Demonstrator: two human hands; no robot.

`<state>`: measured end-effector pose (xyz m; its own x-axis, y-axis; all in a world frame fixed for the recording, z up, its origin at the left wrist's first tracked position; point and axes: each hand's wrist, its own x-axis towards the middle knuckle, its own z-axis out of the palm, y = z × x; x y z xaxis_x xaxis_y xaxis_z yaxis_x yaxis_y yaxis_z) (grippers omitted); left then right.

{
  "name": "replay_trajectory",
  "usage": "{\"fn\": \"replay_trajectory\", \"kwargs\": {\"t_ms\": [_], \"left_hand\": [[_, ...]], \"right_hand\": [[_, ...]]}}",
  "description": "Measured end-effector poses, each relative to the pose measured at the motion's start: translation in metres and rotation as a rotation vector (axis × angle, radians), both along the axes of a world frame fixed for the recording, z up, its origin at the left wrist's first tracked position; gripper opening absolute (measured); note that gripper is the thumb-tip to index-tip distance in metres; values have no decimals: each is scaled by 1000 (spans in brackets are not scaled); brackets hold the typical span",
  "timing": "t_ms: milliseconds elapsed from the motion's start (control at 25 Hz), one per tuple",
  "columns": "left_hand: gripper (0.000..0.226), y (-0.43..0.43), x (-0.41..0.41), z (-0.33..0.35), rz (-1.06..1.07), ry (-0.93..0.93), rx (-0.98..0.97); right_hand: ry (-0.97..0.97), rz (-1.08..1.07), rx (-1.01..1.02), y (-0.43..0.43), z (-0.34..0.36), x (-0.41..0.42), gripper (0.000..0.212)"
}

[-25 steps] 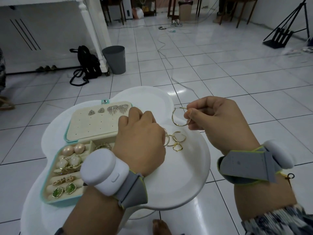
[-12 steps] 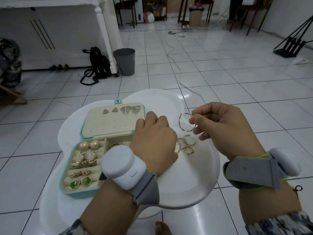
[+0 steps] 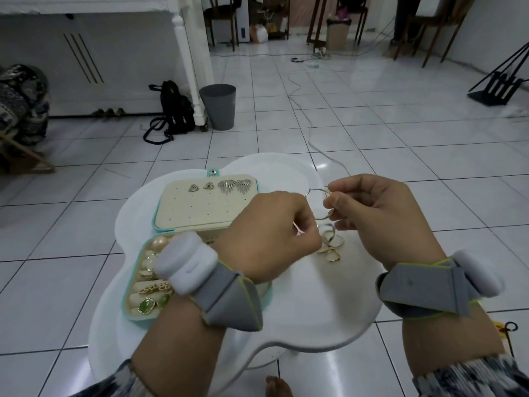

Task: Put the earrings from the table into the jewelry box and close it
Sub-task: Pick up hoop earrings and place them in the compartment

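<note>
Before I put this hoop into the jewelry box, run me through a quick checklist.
1. Grip on hoop earring: ok, right hand pinches it.
2. Jewelry box open: ok, lid laid back.
3. Free holes in lid: ok, most are empty.
4. Left hand free: cannot tell, its curled fingers are hidden.
5. White table rid of earrings: not ok, gold earrings lie right of the box.
</note>
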<state>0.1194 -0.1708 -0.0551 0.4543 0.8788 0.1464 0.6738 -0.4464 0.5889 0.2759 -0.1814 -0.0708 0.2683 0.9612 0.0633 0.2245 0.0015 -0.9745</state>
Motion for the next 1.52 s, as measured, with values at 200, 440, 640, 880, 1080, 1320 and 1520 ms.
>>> {"fn": "replay_trajectory", "kwargs": {"t_ms": [200,440,640,880,1080,1320,1520], "left_hand": [[8,8,-11,-3,235,-424,-83],[10,15,-30,-7,433,-594,-125],[9,13,-42,-6,512,-654,-60],[6,13,-61,-6,464,-681,24],[9,12,-81,-3,353,-702,-142],[18,28,-135,-11,616,-577,-103],[12,40,-171,-35,788,-215,-111]], "right_hand": [[57,32,12,2,3,-12,15],[235,104,26,4,10,-33,12],[236,125,49,6,12,-56,15],[252,166,79,8,15,-76,14],[265,183,41,10,16,-85,17],[12,384,-135,6,14,-98,12],[-424,488,-293,1,12,-106,8]]}}
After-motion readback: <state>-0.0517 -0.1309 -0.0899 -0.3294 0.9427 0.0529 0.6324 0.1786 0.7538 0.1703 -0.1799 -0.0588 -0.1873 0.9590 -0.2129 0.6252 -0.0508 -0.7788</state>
